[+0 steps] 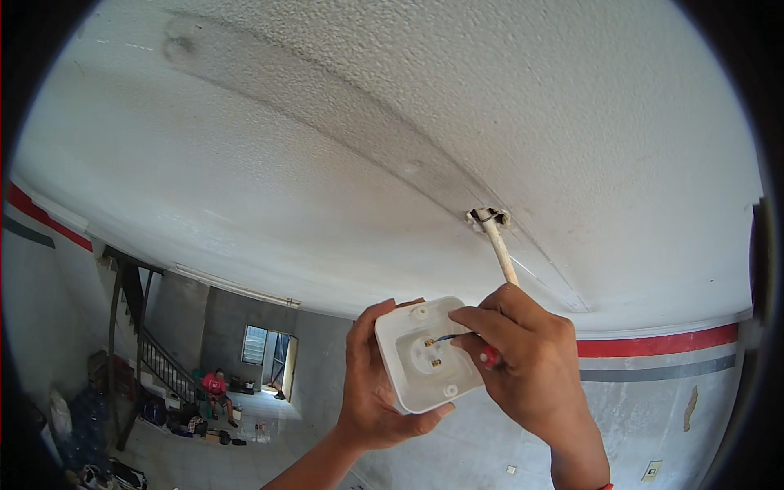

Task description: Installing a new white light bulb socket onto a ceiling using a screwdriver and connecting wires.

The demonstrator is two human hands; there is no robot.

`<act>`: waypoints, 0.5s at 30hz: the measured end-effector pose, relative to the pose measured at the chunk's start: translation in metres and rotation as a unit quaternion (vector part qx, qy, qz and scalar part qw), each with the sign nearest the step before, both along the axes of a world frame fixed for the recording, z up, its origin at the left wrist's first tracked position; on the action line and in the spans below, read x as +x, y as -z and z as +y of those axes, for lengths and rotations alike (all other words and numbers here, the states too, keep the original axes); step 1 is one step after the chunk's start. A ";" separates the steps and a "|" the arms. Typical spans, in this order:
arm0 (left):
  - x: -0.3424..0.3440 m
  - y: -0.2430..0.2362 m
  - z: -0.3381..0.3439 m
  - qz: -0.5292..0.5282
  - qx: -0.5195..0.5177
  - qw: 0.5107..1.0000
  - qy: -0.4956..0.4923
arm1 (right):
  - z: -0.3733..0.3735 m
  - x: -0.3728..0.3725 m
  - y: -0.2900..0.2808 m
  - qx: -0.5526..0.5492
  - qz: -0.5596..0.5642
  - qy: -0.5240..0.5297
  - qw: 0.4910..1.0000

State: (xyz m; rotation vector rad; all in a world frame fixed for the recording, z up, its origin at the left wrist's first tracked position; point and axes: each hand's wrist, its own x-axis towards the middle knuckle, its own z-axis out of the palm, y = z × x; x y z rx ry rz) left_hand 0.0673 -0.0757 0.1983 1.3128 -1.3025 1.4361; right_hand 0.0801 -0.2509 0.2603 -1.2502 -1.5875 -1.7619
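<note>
My left hand (376, 384) grips a square white plastic housing (392, 351) from its side and lower edge, its open face toward me, with two small brass terminals (436, 363) inside. My right hand (523, 359) is closed on a screwdriver with a red handle (490, 356); its thin shaft points to the upper terminal, and my thumb and forefinger lie at the housing's right edge. Above the hands a pale conduit (501, 252) hangs from a ragged hole (476, 216) in the textured white ceiling; its lower end is hidden behind my right hand.
At lower left a dark staircase (163, 363) descends beside a seated person (214, 385) in red, with bags and loose items (184, 420) on the floor. A doorway (278, 363) and window are behind. The ceiling (327, 204) is close overhead; striped walls (653, 408) surround the room.
</note>
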 end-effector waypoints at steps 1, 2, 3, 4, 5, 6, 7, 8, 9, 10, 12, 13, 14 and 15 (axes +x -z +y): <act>0.000 0.001 0.000 0.000 -0.002 1.000 -0.004 | 0.000 -0.004 0.001 0.004 0.029 -0.055 0.998; 0.000 0.002 0.001 -0.025 0.003 0.999 -0.022 | -0.001 -0.008 0.002 0.001 0.029 -0.059 0.998; -0.001 0.003 0.002 -0.049 0.008 0.998 -0.042 | -0.005 -0.012 0.002 -0.026 0.037 -0.093 0.995; 0.000 0.002 -0.001 -0.049 0.011 0.998 -0.038 | -0.012 -0.016 0.002 -0.045 0.045 -0.119 0.991; 0.000 0.001 -0.004 -0.043 0.007 0.999 -0.022 | -0.021 -0.018 0.002 -0.042 0.044 -0.116 0.991; 0.000 0.000 -0.006 -0.038 0.002 0.999 -0.007 | -0.031 -0.017 0.000 -0.060 0.084 -0.192 0.976; 0.000 0.000 -0.006 -0.037 0.000 0.999 -0.009 | -0.035 -0.015 -0.001 -0.081 0.123 -0.271 0.951; 0.000 0.000 -0.006 -0.043 0.007 0.999 -0.021 | -0.036 -0.014 0.001 -0.081 0.167 -0.326 0.927; 0.000 0.000 -0.005 -0.049 0.014 0.998 -0.031 | -0.036 -0.015 0.002 -0.068 0.164 -0.357 0.917; 0.000 0.000 -0.006 -0.047 0.013 0.998 -0.031 | -0.034 -0.018 0.002 -0.054 0.161 -0.387 0.906; 0.001 0.001 -0.007 -0.049 0.005 0.998 -0.032 | -0.025 -0.019 -0.004 -0.020 0.115 -0.422 0.899; 0.001 0.001 -0.007 -0.048 0.004 0.998 -0.031 | -0.021 -0.019 -0.008 0.011 0.066 -0.456 0.887; 0.001 0.002 -0.007 -0.052 -0.002 0.998 -0.039 | -0.019 -0.018 -0.010 0.011 0.068 -0.455 0.888; 0.001 0.002 -0.008 -0.056 -0.008 0.997 -0.047 | -0.018 -0.017 -0.013 0.028 0.055 -0.416 0.907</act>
